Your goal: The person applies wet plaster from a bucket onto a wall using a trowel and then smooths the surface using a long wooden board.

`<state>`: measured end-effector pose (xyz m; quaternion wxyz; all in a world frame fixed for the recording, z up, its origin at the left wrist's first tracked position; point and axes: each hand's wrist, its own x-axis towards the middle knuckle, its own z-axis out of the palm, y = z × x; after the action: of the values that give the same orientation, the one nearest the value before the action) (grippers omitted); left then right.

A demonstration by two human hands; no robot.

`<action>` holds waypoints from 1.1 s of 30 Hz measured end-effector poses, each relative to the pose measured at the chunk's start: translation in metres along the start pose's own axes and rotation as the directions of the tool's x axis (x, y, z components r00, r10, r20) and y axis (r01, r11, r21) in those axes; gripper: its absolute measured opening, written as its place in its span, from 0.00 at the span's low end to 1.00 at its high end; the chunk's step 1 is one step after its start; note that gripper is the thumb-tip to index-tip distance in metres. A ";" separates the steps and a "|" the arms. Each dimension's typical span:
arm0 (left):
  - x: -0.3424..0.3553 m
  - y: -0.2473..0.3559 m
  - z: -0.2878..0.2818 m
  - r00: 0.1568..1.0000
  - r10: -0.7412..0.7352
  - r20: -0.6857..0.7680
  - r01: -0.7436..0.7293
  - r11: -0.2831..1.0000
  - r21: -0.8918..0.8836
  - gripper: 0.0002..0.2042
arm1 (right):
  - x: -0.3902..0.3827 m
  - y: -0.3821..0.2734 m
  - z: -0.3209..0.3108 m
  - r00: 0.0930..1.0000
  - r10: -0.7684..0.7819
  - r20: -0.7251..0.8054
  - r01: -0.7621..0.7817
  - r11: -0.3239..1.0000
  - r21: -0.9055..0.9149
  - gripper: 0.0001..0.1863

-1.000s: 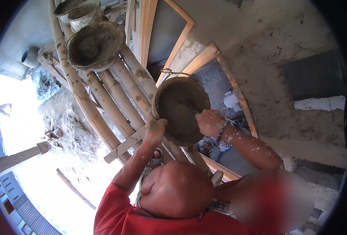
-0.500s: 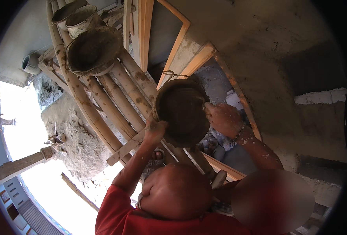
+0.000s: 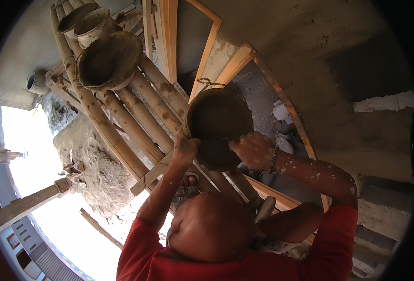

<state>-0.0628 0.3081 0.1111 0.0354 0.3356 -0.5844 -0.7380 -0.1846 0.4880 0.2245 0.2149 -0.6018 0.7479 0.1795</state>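
Observation:
A dark, mortar-stained bucket [image 3: 218, 110] with a rope handle [image 3: 210, 82] tilts before me, its open mouth toward the view. My left hand [image 3: 185, 149] is closed on its left rim. My right hand [image 3: 255, 150] is over the lower right of the bucket's mouth, fingers curled together. What those fingers hold, if anything, is hidden. Whatever lies inside the bucket is too dark to make out. A beaded band [image 3: 274, 159] circles my right wrist, and pale splashes speckle the forearm.
Bamboo poles [image 3: 123, 129] form a scaffold deck with a wooden crosspiece [image 3: 153, 174]. A wide mortar-crusted basin [image 3: 109, 61] and smaller pails [image 3: 92, 27] stand on it at the far left. Wooden frames [image 3: 282, 96] border an opening beside a plastered wall [image 3: 356, 51]. A distant person [image 3: 8, 156] is at far left.
My right hand has moved from the bucket's right rim down and left over its mouth, the elbow swinging outward. My left hand keeps its hold on the rim.

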 end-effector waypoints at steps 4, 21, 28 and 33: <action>-0.004 -0.003 0.004 0.999 0.051 0.000 -0.051 0.995 0.085 0.29 | -0.028 0.035 -0.030 0.941 0.183 -0.286 -0.197 0.980 -0.021 0.14; -0.025 0.020 0.026 0.986 0.167 -0.002 -0.167 0.984 -0.070 0.34 | 0.000 0.026 0.055 0.967 0.195 -0.163 -0.055 0.788 0.613 0.15; -0.035 0.031 0.017 0.993 0.108 -0.052 -0.115 0.982 -0.148 0.31 | -0.011 0.019 0.059 0.879 0.346 -0.327 0.050 0.617 0.786 0.18; -0.033 0.030 0.012 0.973 0.201 -0.116 -0.221 0.956 -0.195 0.26 | -0.021 0.023 0.045 0.894 0.351 -0.279 -0.025 0.660 0.751 0.18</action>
<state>-0.0541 0.3232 0.1535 0.1763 0.3004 -0.5348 -0.7698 -0.1986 0.5339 0.1981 0.2584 -0.4061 0.8433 -0.2391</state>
